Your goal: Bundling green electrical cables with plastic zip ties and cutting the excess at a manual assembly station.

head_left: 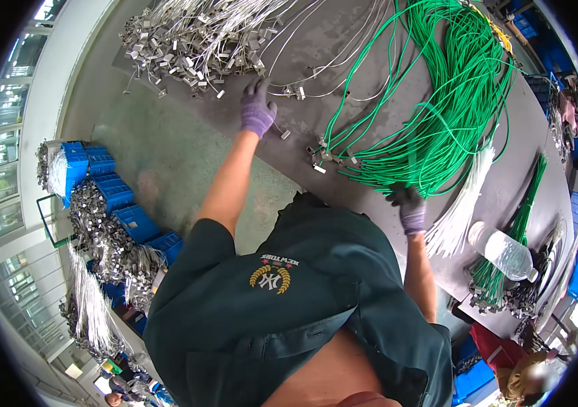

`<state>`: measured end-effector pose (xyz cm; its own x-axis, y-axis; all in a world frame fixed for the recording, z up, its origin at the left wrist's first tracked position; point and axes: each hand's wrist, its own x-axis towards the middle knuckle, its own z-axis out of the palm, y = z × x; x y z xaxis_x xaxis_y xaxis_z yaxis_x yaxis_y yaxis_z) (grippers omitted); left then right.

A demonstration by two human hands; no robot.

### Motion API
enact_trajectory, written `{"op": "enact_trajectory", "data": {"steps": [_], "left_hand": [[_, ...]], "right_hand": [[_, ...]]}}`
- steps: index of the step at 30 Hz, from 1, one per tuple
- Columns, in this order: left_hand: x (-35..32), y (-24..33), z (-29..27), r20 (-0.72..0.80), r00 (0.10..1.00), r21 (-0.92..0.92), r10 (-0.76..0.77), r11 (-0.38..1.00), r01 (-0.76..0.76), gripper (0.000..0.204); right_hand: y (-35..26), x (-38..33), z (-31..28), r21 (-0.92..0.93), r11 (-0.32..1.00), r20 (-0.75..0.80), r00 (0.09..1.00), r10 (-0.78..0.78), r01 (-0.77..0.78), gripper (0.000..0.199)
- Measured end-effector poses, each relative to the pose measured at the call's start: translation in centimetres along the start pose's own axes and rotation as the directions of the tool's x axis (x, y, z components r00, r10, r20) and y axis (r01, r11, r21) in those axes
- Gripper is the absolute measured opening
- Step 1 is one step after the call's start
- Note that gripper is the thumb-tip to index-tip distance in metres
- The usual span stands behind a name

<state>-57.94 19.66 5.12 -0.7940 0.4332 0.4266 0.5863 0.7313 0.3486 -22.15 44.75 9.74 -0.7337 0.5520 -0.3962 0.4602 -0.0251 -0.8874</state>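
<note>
My left hand point(257, 112), in a purple glove with grey fingers, reaches over the near left edge of the grey table point(285, 158). Its fingers are stretched out and the thumb stands apart. Just beyond it spreads a heap of white cables with metal tags point(190, 57). One small tag point(285, 135) on a short wire lies beside the wrist. My right hand point(409, 209), gloved alike, is at the near edge of a large loose pile of green cables point(462, 102). Its dark fingertips are apart and slightly bent, close to the lowest green strands.
Right of my right hand lie a white cable bundle point(462, 207), a clear plastic bottle point(506, 252) and a green bundle point(525, 214). Blue crates point(136, 222) with heaped metal-ended cables stand on the left. Another person point(516, 359) is at the lower right.
</note>
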Motion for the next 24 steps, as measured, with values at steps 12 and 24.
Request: {"op": "enact_trajectory", "data": {"steps": [12,24], "left_hand": [[2.7,-2.8,2.1,0.433,0.901,0.110,-0.002,0.993,-0.051,0.041],[5.0,-3.7,2.4,0.411,0.908,0.092,0.078,0.988,-0.126,0.029]], "right_hand": [[4.0,0.9,0.7,0.133,0.990,-0.141,0.990,-0.022,0.041,0.019],[5.5,0.4,1.0,0.094,0.996,-0.180,0.984,0.008,0.009,0.026]]}}
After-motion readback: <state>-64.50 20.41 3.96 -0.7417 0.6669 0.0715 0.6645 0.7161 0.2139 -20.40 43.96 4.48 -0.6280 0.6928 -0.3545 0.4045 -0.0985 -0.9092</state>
